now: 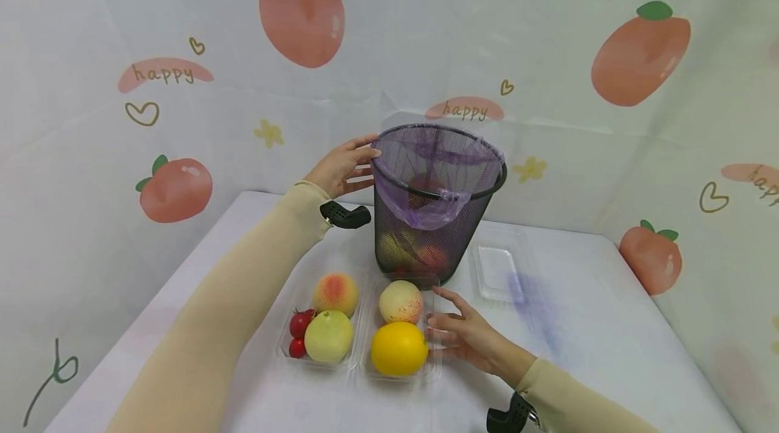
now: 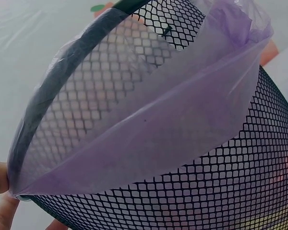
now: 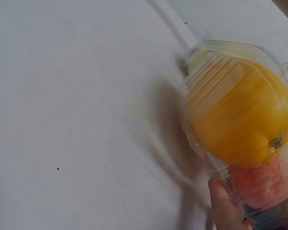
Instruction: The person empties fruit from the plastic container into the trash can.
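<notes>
My left hand (image 1: pixel 345 168) grips the left side of a black mesh bin (image 1: pixel 420 243) at its rim, thumb over the edge. A purple bag (image 1: pixel 426 215) lines the bin and folds over the rim; in the left wrist view the bag (image 2: pixel 158 129) stretches toward the fingertips. Beside a clear plastic box (image 1: pixel 433 371), my right hand (image 1: pixel 471 338) touches the right wall with loosely bent fingers. In that box lie a speckled peach (image 1: pixel 400 302) and a yellow-orange fruit (image 1: pixel 399 349). The fruit (image 3: pixel 240 110) shows through clear plastic in the right wrist view.
Left of that box, another clear box (image 1: pixel 286 352) holds a peach (image 1: pixel 335 293), a pale green fruit (image 1: pixel 328 336) and small red fruits (image 1: pixel 298 323). Fruit shows inside the bin. A clear plastic box (image 1: pixel 496 267) lies right of the bin. A patterned curtain (image 1: pixel 389 27) hangs behind the white table (image 1: pixel 584 325).
</notes>
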Demonstrator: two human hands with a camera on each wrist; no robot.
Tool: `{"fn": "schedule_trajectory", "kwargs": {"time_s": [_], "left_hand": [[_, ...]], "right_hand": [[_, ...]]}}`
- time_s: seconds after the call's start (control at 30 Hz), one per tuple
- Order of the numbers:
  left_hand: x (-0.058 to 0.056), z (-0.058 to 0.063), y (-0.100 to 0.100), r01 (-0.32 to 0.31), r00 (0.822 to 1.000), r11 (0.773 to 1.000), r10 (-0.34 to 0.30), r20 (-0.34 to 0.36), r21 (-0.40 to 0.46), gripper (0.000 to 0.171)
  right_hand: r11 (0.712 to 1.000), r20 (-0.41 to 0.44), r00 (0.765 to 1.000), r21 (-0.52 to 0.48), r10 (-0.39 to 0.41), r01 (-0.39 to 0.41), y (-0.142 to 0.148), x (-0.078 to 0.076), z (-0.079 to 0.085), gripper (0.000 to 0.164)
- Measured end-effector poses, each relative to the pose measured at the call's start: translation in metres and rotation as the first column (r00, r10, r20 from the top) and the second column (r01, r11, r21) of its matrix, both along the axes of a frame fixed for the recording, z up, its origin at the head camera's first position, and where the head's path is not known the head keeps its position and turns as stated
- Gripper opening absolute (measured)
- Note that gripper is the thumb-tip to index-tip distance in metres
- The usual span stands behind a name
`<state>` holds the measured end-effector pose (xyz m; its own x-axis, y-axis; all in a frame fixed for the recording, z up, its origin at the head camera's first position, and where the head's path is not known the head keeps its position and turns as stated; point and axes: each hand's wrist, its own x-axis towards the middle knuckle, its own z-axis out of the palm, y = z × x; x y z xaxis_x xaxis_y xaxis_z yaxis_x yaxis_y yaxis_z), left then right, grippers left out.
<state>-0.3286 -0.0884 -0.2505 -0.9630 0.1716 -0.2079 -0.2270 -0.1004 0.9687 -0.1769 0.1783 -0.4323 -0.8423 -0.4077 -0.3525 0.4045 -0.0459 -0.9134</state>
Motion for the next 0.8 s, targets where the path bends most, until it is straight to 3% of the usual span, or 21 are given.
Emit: {"fn": "schedule_trajectory", "kwargs": {"time_s": [0.8], "left_hand": [[-0.0001,-0.0004,-0.0004,-0.001,1.0,1.0,0.001,-0.006,-0.002,0.048]], "right_hand": [[0.998,0.033,0.999,-0.06,0.017,-0.015,0.0024,0.0015,-0.0026,0.072]]}}
